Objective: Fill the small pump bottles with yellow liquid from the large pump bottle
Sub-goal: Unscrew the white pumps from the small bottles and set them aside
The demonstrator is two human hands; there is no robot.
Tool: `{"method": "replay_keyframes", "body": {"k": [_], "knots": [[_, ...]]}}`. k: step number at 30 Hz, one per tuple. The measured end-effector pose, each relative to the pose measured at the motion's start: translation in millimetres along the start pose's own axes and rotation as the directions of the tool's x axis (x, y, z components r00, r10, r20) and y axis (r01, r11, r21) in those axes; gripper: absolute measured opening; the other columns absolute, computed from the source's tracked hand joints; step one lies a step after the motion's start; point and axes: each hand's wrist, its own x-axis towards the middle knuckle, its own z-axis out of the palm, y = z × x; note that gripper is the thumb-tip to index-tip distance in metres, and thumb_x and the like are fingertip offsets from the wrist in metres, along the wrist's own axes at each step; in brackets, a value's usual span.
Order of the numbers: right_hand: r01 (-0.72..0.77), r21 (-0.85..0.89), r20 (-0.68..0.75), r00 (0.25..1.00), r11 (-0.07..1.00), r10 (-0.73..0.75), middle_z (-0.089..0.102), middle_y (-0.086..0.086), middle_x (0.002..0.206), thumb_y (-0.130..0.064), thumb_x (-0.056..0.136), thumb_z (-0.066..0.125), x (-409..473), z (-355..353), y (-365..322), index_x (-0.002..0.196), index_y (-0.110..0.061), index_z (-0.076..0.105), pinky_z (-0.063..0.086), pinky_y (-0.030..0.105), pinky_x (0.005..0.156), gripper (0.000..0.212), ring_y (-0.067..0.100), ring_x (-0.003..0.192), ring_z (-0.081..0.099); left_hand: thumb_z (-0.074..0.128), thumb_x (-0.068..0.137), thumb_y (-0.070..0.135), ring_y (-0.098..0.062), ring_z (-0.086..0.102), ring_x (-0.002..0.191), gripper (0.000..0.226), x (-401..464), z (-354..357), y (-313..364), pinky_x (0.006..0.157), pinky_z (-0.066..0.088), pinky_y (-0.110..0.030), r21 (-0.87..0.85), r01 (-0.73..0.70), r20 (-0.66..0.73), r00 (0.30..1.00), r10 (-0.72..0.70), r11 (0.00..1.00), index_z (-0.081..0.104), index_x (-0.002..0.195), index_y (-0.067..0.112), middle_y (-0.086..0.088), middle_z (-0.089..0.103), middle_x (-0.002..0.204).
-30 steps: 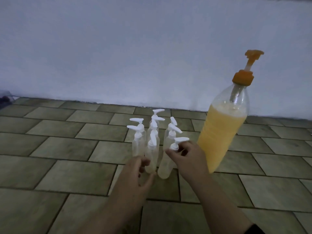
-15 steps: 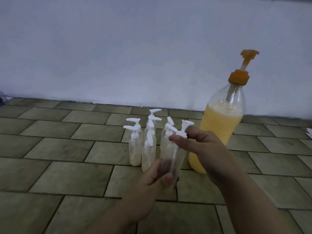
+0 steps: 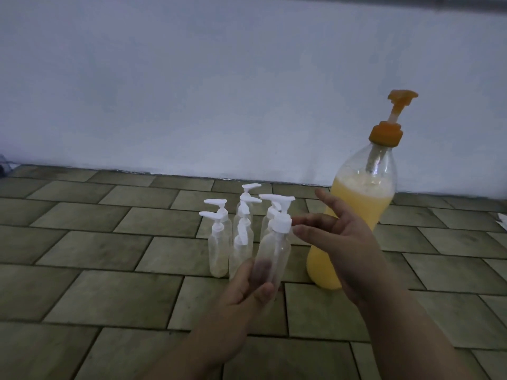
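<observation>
A clear small pump bottle (image 3: 275,246) with a white pump head is lifted off the floor, and my left hand (image 3: 244,294) grips its lower body. My right hand (image 3: 337,237) hovers just right of its white collar with fingers spread, fingertips close to the collar but apart from it. Behind stands a cluster of several other empty small pump bottles (image 3: 219,242) on the tiled floor. The large pump bottle (image 3: 359,215), with an orange pump and mostly full of yellow liquid, stands to the right, partly hidden by my right hand.
A pale wall (image 3: 192,91) runs along the back of the tiled floor (image 3: 82,256). A dark object (image 3: 2,167) shows at the far left edge, and a white scrap (image 3: 503,220) at the far right edge.
My right hand has let go of the held bottle's pump head and opened beside it. The left hand keeps the bottle raised, and its pump head has turned.
</observation>
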Motion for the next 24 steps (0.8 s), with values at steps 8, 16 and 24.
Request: {"method": "replay_keyframes", "body": {"k": [8, 16, 24], "knots": [[0.047, -0.224, 0.036, 0.999, 0.973, -0.04, 0.074, 0.001, 0.092, -0.013, 0.062, 0.084, -4, 5, 7, 0.136, -0.032, 0.041, 0.047, 0.02, 0.077, 0.088, 0.014, 0.094, 0.067, 0.061, 0.084, 0.044, 0.008, 0.058, 0.097, 0.029, 6, 1, -9, 0.085, 0.047, -0.02, 0.211, 0.085, 0.009, 0.996, -0.088, 0.974, 0.054, 0.112, 0.04, 0.023, 0.064, 0.101], [0.2, -0.254, -0.006, 0.978, 0.946, -0.208, 0.074, -0.004, 0.088, 0.001, 0.074, 0.073, -11, -11, -16, 0.12, -0.03, 0.054, 0.058, 0.04, 0.079, 0.059, 0.017, 0.084, 0.07, 0.067, 0.082, 0.034, -0.001, 0.055, 0.095, 0.025, 18, 11, -27, 0.081, 0.049, -0.024, 0.408, 0.161, -0.143, 0.983, -0.111, 0.899, 0.055, 0.104, 0.036, 0.016, 0.056, 0.107], [0.356, -0.383, -0.173, 0.879, 0.852, -0.444, 0.072, -0.007, 0.091, -0.029, 0.062, 0.078, -42, -53, -33, 0.088, -0.03, 0.066, 0.058, 0.028, 0.072, 0.029, 0.011, 0.085, 0.068, 0.058, 0.091, 0.025, -0.002, 0.06, 0.084, 0.007, 33, 29, -46, 0.067, 0.051, -0.013, 0.395, 0.174, -0.245, 0.966, -0.079, 0.902, 0.057, 0.098, 0.025, 0.005, 0.063, 0.098]]}}
